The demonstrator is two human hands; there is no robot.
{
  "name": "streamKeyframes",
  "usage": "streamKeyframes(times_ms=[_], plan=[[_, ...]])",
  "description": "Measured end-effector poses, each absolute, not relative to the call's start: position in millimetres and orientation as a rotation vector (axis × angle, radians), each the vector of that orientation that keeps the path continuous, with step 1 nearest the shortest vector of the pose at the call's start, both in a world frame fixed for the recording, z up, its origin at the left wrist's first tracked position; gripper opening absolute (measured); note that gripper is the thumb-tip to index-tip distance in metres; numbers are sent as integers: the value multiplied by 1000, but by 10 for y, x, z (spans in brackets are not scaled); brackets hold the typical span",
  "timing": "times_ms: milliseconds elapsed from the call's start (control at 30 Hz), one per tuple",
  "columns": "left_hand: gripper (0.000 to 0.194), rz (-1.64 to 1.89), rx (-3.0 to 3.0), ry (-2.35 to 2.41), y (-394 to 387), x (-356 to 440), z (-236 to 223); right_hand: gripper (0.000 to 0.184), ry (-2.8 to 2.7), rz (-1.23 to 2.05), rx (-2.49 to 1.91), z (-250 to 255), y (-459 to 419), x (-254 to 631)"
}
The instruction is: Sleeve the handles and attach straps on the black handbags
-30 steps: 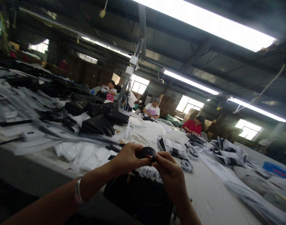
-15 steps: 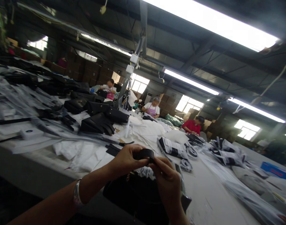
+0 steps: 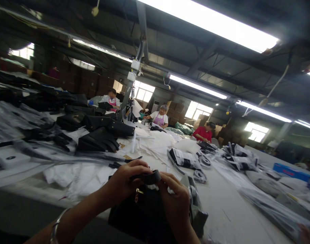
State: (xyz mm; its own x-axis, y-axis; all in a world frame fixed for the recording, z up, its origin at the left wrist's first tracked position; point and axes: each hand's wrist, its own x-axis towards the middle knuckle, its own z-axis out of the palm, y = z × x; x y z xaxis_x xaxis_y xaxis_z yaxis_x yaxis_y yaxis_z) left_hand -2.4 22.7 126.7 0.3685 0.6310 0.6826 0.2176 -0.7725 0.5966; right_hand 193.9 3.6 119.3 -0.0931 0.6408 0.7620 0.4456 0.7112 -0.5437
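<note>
A black strap (image 3: 152, 177), bent into a loop, is held up between my two hands. My left hand (image 3: 123, 181) pinches its left side, fingers curled. At the other side, the thumb and fingers of my right hand (image 3: 175, 196) are closed on the strap. Right below them is a black handbag (image 3: 142, 218), dark and partly covered by my forearms. A gold zipper pull (image 3: 137, 196) shows near its top. Just right of my right hand stands a grey open-topped holder (image 3: 199, 215); what it contains is hard to make out.
Black bags (image 3: 97, 140) are heaped at left beside clear plastic wrapping (image 3: 15, 117). White paper (image 3: 157, 144) covers the table's middle. A wrapped bag (image 3: 186, 159) and a blue box (image 3: 293, 173) lie rightward. Co-workers sit across the table. Another person's hand (image 3: 307, 234) shows blurred at lower right.
Both hands have lowered slightly and shifted left with the strap, whose loop has turned to face more upward. The view has swung a little right; more of the grey holder shows.
</note>
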Motion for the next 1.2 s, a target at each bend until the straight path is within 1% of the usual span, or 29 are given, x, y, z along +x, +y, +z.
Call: streamKeyframes(times_ms=[133,300,433,467,667,733,867,1067,1200], plan=[[17,1395,2219,740,240,-20,1252,14,-1756,219,-848,1231,45,1920],[16,1395,2111,828,204,2,1254,21,-1872,219,-815,1343,72,1937],[37,1375,1973,986,186,-2,1261,12,-1930,312,-862,1427,120,1958],[38,1364,1969,1013,190,-14,1257,10,-1942,330,-867,1446,131,1964],[16,1481,2146,1077,250,-222,1151,13,-1981,340,-802,1566,166,2008],[10,1457,2155,1121,243,-322,1107,14,-1983,315,-775,1590,177,2022],[19,1235,2101,1252,196,-525,1023,14,-1998,229,-763,1572,229,2025],[31,1074,2042,1473,234,-883,830,10,-1987,85,-789,1545,372,2000],[34,996,2054,1515,281,-1061,720,10,-1976,108,-757,1610,419,1974]])
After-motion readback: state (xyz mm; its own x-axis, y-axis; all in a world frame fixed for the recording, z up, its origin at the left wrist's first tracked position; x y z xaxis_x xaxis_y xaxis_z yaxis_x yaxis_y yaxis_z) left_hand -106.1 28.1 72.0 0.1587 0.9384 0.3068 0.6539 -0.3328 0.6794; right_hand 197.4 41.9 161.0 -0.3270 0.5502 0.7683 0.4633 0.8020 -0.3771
